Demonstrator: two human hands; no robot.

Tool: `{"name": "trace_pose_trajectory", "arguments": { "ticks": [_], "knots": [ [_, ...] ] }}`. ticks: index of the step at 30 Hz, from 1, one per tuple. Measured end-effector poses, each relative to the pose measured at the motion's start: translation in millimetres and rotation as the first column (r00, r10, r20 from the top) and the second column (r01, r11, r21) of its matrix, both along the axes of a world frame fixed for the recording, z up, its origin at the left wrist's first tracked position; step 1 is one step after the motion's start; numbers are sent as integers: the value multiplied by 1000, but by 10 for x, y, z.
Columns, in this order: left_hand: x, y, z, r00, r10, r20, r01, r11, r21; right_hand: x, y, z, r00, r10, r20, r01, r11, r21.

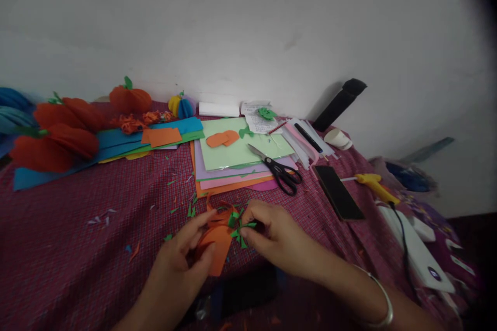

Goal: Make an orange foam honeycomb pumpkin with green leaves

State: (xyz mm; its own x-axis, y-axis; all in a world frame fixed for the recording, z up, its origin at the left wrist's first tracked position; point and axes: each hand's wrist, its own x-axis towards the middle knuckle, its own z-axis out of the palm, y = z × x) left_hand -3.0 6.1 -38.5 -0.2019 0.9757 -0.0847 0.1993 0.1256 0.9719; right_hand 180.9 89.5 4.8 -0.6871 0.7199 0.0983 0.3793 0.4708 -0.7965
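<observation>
My left hand (182, 253) holds an orange paper piece (216, 248) by its lower left side, just above the red checked cloth (77, 227). My right hand (272, 235) pinches a small green fringed paper piece (238, 227) against the top of the orange paper. Green paper snippets (190, 209) lie scattered around both hands.
A stack of coloured paper sheets (240, 158) lies behind my hands, with black-handled scissors (279, 168) on it. To the right are a black phone (338, 192), a yellow glue gun (375, 183) and a white tape roll (337, 138). Orange paper pumpkins (58, 134) sit at the left.
</observation>
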Motion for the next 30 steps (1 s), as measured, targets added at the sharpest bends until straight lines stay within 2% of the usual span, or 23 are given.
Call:
{"name": "trace_pose_trajectory", "arguments": {
  "ticks": [3,6,12,18,30],
  "knots": [
    [-13,-23,-35,993,-21,-120,28,998,56,8,7,-18,999,17,36,-18,998,53],
    [-33,-47,-65,985,-39,-166,49,997,59,13,17,-12,997,33,74,-38,997,72],
    [-57,-66,-95,990,-70,-126,76,996,44,3,9,4,992,19,121,-30,995,92],
    [-45,-68,-43,993,-82,-80,81,997,-10,-17,-9,18,990,7,143,-19,996,83],
    [-49,-90,-26,992,-95,-87,90,994,-64,-40,-17,-52,994,-20,108,5,990,139]
  ]
}}
